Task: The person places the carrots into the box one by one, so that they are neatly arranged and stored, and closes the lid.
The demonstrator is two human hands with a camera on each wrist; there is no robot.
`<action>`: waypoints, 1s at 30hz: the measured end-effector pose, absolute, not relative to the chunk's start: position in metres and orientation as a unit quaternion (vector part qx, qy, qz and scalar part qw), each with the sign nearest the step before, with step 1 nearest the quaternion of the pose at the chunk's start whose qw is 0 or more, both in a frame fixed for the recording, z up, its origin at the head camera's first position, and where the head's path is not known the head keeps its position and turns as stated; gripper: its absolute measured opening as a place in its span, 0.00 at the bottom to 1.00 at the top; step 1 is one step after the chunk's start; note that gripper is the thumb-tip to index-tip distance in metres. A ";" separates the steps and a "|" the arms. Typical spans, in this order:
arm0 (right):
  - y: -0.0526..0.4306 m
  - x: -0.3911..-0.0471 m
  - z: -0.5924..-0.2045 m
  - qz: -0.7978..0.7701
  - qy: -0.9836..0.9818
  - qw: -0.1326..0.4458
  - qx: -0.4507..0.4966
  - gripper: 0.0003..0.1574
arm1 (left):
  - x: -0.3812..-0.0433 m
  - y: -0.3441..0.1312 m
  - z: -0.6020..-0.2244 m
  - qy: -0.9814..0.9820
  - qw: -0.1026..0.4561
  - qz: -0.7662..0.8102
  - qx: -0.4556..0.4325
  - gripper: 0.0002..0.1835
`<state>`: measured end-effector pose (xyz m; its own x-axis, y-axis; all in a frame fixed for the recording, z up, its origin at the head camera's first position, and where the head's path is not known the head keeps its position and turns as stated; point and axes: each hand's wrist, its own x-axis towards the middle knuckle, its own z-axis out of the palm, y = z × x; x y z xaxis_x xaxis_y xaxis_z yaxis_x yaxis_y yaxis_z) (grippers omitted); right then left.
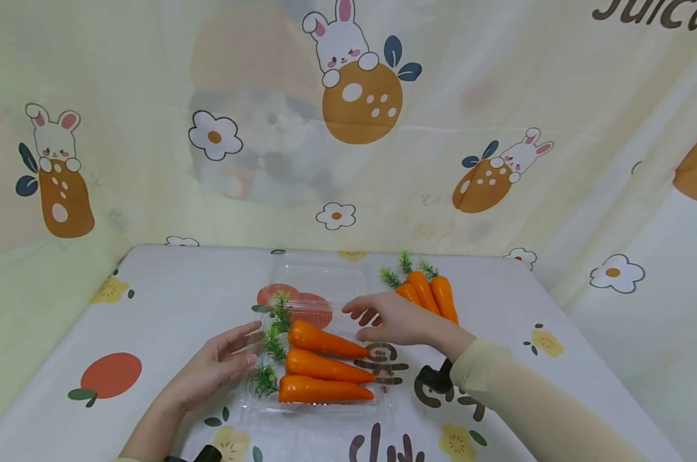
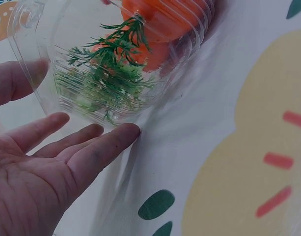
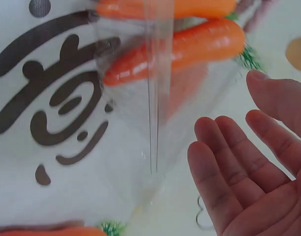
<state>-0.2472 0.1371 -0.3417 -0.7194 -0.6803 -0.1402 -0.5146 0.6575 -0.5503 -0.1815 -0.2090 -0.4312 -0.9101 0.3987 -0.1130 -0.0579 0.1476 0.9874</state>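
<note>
A clear plastic clamshell box (image 1: 383,401) lies on the table with its lid (image 1: 325,269) folded back behind it. Inside, three orange carrots (image 1: 325,367) lie side by side, green leafy tops to the left and tips to the right. My left hand (image 1: 218,366) is at the box's left side. In the left wrist view its thumb (image 2: 22,81) overlaps the box rim and its extended fingers are right by the wall. Over the back right of the box, my right hand (image 1: 403,321) has loosely bent fingers and holds nothing; its palm shows in the right wrist view.
More orange carrots (image 1: 443,298) with green tops lie at the back right, partly behind my right forearm. A white patterned cloth (image 1: 175,289) covers the table. Printed curtains (image 1: 256,212) hang behind and at both sides. Black straps (image 1: 437,377) circle my wrists.
</note>
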 end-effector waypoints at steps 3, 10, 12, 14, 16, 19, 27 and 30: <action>0.150 -0.248 -0.338 -0.270 0.889 0.156 -0.335 0.28 | -0.181 -0.209 -0.431 0.737 0.176 0.642 0.115 0.39; 0.182 -0.249 -0.332 -0.312 0.890 0.105 -0.315 0.26 | -0.179 -0.210 -0.430 0.740 0.174 0.640 0.113 0.38; 0.192 -0.249 -0.331 -0.320 0.891 0.094 -0.307 0.26 | -0.179 -0.210 -0.430 0.738 0.175 0.641 0.115 0.39; 0.202 -0.250 -0.330 -0.322 0.896 0.084 -0.295 0.26 | -0.180 -0.211 -0.430 0.736 0.175 0.643 0.118 0.38; 0.211 -0.251 -0.331 -0.323 0.900 0.077 -0.283 0.26 | -0.180 -0.211 -0.431 0.736 0.176 0.643 0.118 0.38; 0.225 -0.251 -0.331 -0.325 0.905 0.072 -0.266 0.26 | -0.180 -0.211 -0.431 0.736 0.176 0.644 0.116 0.38; 0.260 -0.250 -0.330 -0.352 0.908 0.057 -0.220 0.28 | -0.180 -0.209 -0.431 0.733 0.176 0.647 0.114 0.38; 0.273 -0.250 -0.329 -0.355 0.913 0.048 -0.193 0.30 | -0.181 -0.208 -0.431 0.730 0.177 0.650 0.117 0.38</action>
